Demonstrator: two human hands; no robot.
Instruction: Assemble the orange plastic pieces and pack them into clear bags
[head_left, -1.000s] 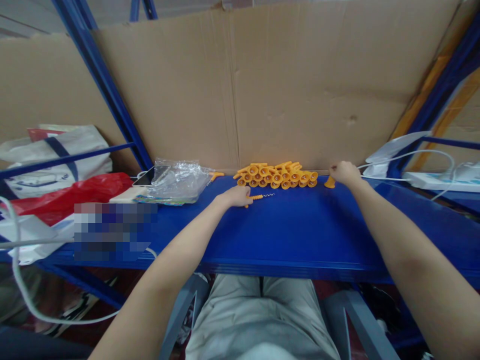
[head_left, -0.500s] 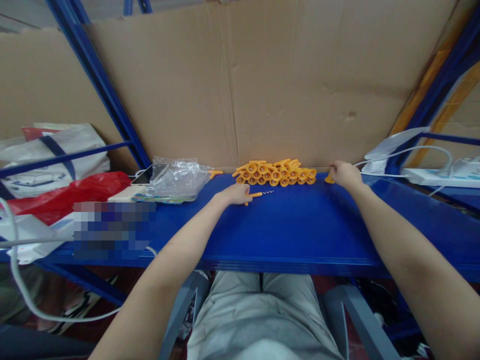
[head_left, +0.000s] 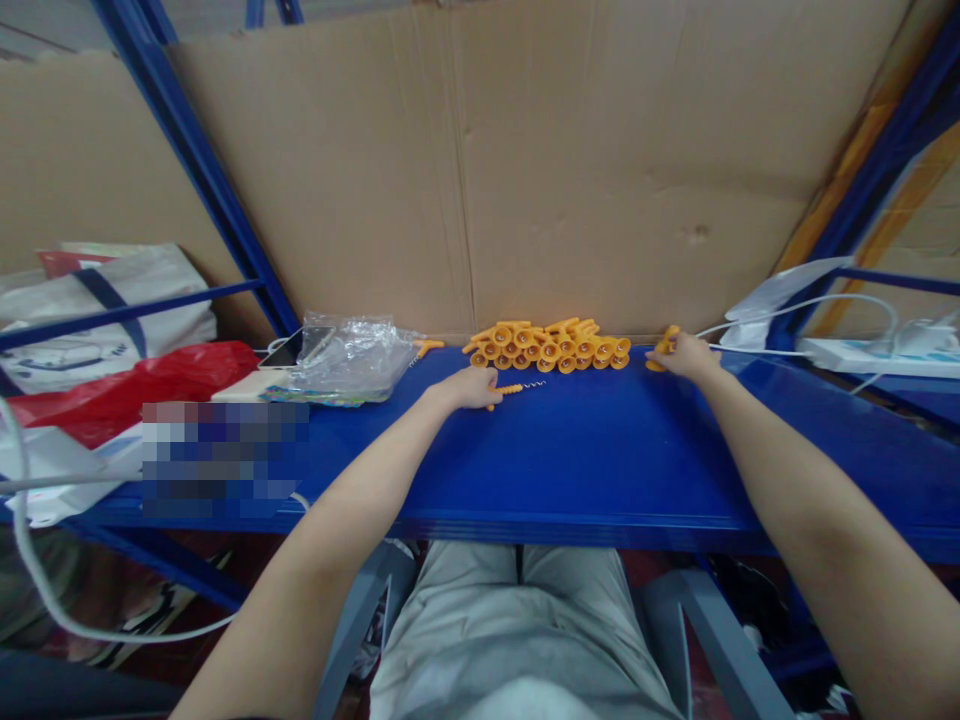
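Near the middle of the blue shelf, my left hand (head_left: 474, 387) is closed around the handle of a yellow corkscrew (head_left: 511, 389). Its bare metal spiral points right, just above the shelf or on it. Farther right, the fingers of my right hand (head_left: 688, 356) close on a yellow bell-shaped corkscrew body (head_left: 657, 363), whose wide rim is at the bottom. Between the hands, toward the back, lies a stacked pile of yellow corkscrew bodies (head_left: 551, 350), their round open ends facing me. Another yellow corkscrew (head_left: 429, 346) with its spiral showing lies at the back left.
A clear plastic bag (head_left: 352, 355) lies left of my left hand, with a phone (head_left: 289, 350) beside it. Farther left are a red plastic bag (head_left: 150, 390) and a white tote bag (head_left: 157, 300). A cardboard wall (head_left: 585, 160) backs the blue shelf (head_left: 570, 460). A white power strip (head_left: 862, 354) is at right.
My right hand has shifted slightly and turned, so more of the yellow corkscrew body shows above and below its fingers. My left hand holds its corkscrew in nearly the same place.
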